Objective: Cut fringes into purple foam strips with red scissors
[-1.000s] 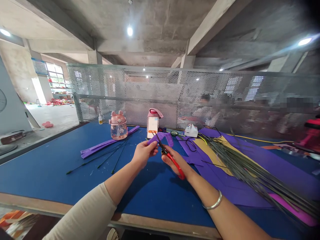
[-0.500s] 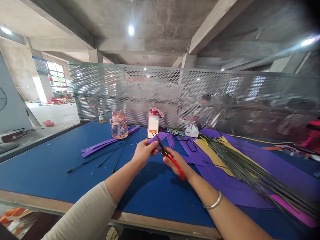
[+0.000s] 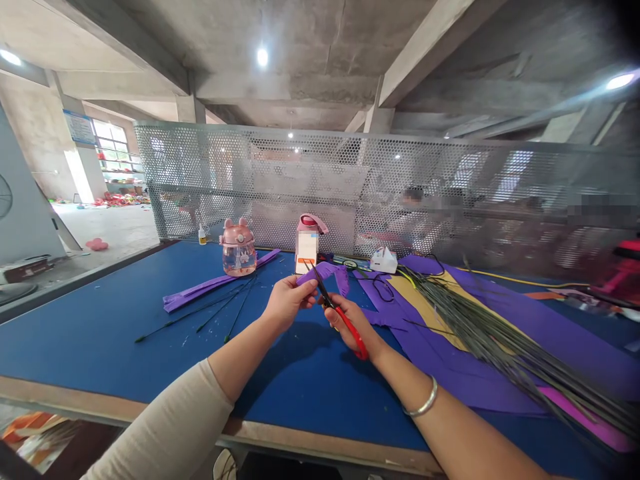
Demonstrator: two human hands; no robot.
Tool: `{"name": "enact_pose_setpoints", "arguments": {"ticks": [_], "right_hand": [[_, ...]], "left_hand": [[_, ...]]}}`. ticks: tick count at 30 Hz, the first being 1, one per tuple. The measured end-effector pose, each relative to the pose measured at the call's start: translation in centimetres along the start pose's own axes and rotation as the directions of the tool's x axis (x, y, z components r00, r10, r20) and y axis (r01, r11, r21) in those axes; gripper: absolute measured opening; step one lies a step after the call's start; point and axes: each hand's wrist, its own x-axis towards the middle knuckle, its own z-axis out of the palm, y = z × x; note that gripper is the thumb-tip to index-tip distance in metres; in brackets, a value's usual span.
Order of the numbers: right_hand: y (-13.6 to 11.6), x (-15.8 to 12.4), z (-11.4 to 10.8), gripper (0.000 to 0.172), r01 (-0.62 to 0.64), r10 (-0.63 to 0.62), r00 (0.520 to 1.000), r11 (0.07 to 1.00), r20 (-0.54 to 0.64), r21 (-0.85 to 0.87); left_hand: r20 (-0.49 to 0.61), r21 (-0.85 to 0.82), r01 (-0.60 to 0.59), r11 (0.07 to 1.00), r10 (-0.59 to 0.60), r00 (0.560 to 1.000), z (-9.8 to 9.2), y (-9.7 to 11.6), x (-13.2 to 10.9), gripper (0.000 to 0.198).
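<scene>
In my left hand (image 3: pixel 287 301) a strip of purple paper (image 3: pixel 327 271) is pinched between thumb and fingers, its far end bending down to the right. My right hand (image 3: pixel 349 325) grips red-handled scissors (image 3: pixel 351 331), whose dark blades point up and away from me and cross the strip just beside my left fingertips. The blades look slightly parted. Both hands are close together above the blue tabletop (image 3: pixel 150 373). Left of them lie a folded purple strip (image 3: pixel 200 292) and several thin green stems (image 3: pixel 213 313) with small dark tips.
A pink-lidded bottle (image 3: pixel 239 250) stands behind the stems, and a phone (image 3: pixel 307 252) leans upright at the back. On the right, a bundle of green stems (image 3: pixel 480 327) rests over purple sheets (image 3: pixel 440 373). A white tissue pack (image 3: pixel 384 260) and a perforated metal screen (image 3: pixel 310 180) are farther back.
My right hand and the scissors have shifted very slightly to the left. The paper strip stays in my left hand, almost unmoved.
</scene>
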Motion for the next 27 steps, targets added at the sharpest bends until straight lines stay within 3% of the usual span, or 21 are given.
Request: {"name": "enact_pose_setpoints", "arguments": {"ticks": [9,27], "right_hand": [[-0.71,0.15,0.52,0.055,-0.004,-0.004,0.994,0.997,-0.109,-0.072],[-0.46,0.27,0.17,0.037,-0.028,-0.001,0.985,0.986,-0.170,-0.164]], "left_hand": [[-0.009,0.003,0.010,1.000,-0.010,1.000,-0.23,0.35,0.06,0.030],[-0.007,-0.076,0.079,0.994,-0.080,0.997,-0.47,-0.12,0.10,0.032]]}}
